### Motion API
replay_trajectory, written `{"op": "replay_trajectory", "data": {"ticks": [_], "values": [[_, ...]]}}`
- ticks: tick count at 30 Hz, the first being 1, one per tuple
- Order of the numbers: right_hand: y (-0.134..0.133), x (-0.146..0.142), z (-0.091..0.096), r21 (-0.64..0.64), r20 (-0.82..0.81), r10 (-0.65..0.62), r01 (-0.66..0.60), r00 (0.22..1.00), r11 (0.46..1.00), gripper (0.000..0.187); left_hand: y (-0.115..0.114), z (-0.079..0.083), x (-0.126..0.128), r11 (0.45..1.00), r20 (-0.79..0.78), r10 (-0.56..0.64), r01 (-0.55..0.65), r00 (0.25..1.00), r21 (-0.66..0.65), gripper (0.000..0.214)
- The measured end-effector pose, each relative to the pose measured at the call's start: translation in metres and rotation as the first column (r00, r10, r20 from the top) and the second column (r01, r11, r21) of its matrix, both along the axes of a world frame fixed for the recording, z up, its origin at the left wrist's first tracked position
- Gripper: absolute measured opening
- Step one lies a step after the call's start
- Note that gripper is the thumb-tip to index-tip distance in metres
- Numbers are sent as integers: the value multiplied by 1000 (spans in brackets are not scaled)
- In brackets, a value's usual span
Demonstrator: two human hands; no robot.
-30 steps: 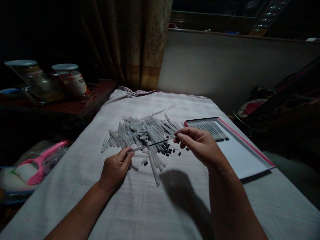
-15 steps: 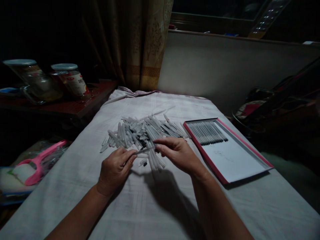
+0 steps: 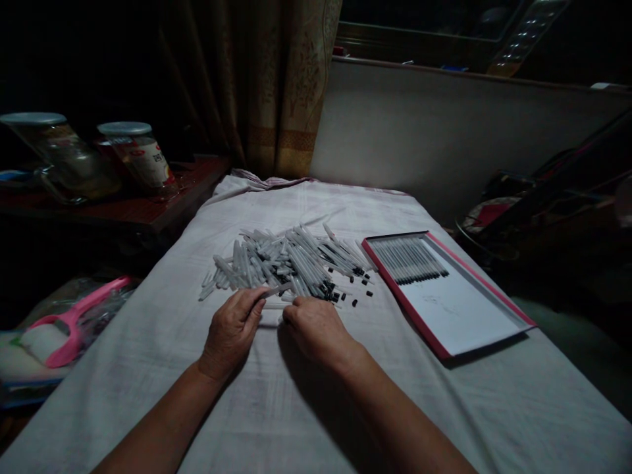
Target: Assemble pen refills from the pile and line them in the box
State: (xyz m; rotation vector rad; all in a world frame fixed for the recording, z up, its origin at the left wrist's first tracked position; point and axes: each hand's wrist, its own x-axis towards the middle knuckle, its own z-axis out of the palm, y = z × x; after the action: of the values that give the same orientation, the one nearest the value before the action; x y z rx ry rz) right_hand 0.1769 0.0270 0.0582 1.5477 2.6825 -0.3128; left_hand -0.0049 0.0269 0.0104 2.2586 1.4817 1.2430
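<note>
A heap of clear pen barrels point(image 3: 286, 263) and several small black caps point(image 3: 345, 296) lies on a white cloth point(image 3: 276, 401). My left hand point(image 3: 232, 329) pinches one clear pen barrel point(image 3: 270, 291) at the heap's near edge. My right hand point(image 3: 316, 326) is closed right beside it, its fingertips meeting the same barrel's end; what they hold is hidden. A red-rimmed flat box point(image 3: 474, 309) to the right holds a row of finished pens point(image 3: 409, 260).
Two lidded jars point(image 3: 133, 155) stand on a dark wooden shelf point(image 3: 123, 210) at the left. A pink-handled tool point(image 3: 74, 319) lies lower left. A curtain point(image 3: 276, 85) and a pale wall point(image 3: 444, 125) close the back; dark clutter point(image 3: 553, 204) sits right.
My right hand has moved left from near the box to meet my left hand. The thin dark refill stretched between the hands is no longer visible.
</note>
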Motion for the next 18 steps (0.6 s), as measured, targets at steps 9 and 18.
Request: {"op": "replay_trajectory", "data": {"ticks": [9,18], "values": [[-5,-3,-6,61,-32,-46,47,998,997,24,2,-6,0,1000,-16,-23,23,1000,-8,26],[-33,59,-34,-529,-802,-578,273,148,804,23,-13,0,15,976,-175,-208,216,962,32,23]]}}
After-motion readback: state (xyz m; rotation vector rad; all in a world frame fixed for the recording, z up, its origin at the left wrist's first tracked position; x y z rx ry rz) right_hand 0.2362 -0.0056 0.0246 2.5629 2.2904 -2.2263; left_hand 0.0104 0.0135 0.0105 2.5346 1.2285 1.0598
